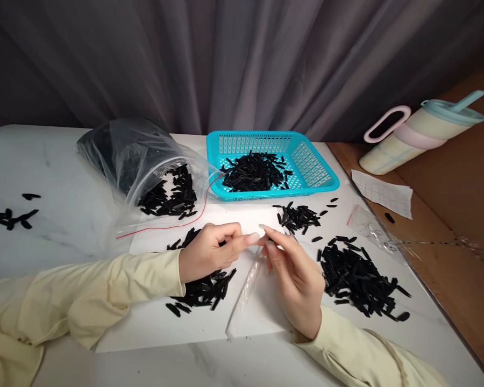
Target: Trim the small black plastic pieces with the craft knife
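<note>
My left hand [212, 250] and my right hand [294, 274] meet fingertip to fingertip above a white sheet [153, 322] on the table. Together they pinch the top of a thin clear plastic sleeve [246, 290] that hangs down to the sheet. Under my left hand lies a pile of small black plastic pieces [205, 290]. A bigger pile of the same black pieces [358, 279] lies just right of my right hand. A small cluster of black pieces [298, 217] sits beyond my fingertips.
A turquoise basket [314, 161] holding black pieces stands at the back. A clear plastic bag [133, 156] spills more pieces at the back left, with a red string [165, 226] beside it. A few pieces [10, 217] lie far left. A cup [419, 134] and paper slip [383, 193] are right.
</note>
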